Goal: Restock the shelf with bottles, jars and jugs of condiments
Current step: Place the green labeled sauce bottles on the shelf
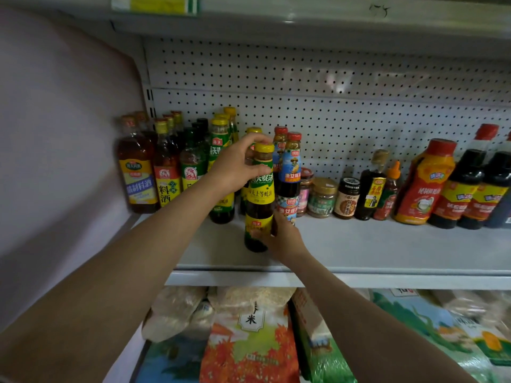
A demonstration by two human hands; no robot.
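Oyster-sauce bottle [259, 199], dark glass with a yellow cap and green-yellow label, stands upright near the front of the shelf [387, 244], its long axis vertical and its base on or just above the board; I cannot tell which. Left hand [237, 167] grasps its neck and shoulder from the left, fingers curled over the cap. Right hand [282, 236] holds the lower body from the right and front, fingers hidden behind the glass. Both hands therefore flank the bottle, the left high, the right low and nearer the shelf edge. Directly behind stand matching green-label bottles [221, 172], and just to the right 2 red-capped bottles [290, 167]. Judging by this, the coming move is a push straight back along the board toward that row, keeping the bottle upright. Further right sit small jars [322, 197] and red squeeze bottles [423, 183]; rice bags [249, 335] lie below.
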